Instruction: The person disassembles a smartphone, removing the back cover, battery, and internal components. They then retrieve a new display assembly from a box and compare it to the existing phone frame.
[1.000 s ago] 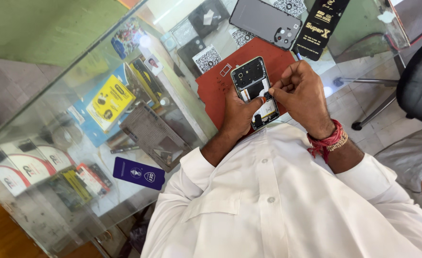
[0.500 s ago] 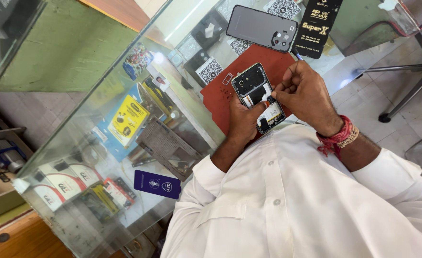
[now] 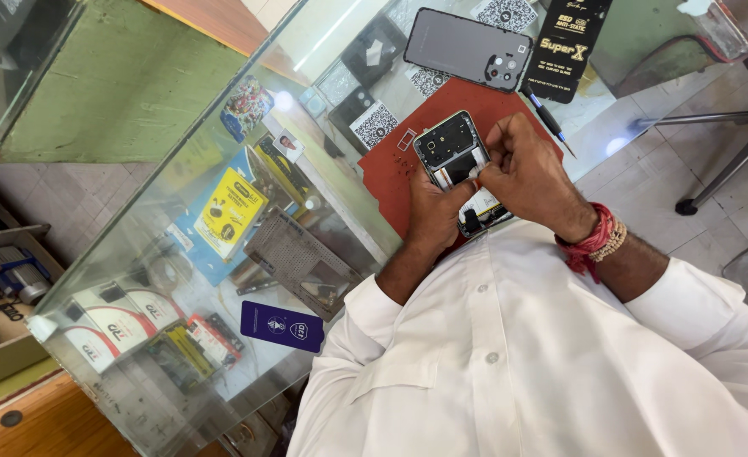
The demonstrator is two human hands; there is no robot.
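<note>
**Both hands stay on the opened phone**

From the head view, little has changed: our left hand [image 3: 435, 211] still cradles the opened phone [image 3: 461, 169] over the red mat [image 3: 391, 165] on the glass bench [image 3: 323, 51], while our right hand [image 3: 530, 173] stays pinched on its middle. The work goes on. The grey back cover [image 3: 467, 49] lies farther off.

Person wears a white button-front shirt [image 3: 518, 355] with small white buttons down the placket and long sleeves pushed back above both wrists. Right wrist carries wound red thread [image 3: 590, 241] plus a pale beaded bracelet [image 3: 612, 240] just beside it. Left forearm bare below the white cuff [image 3: 365, 296].
</note>
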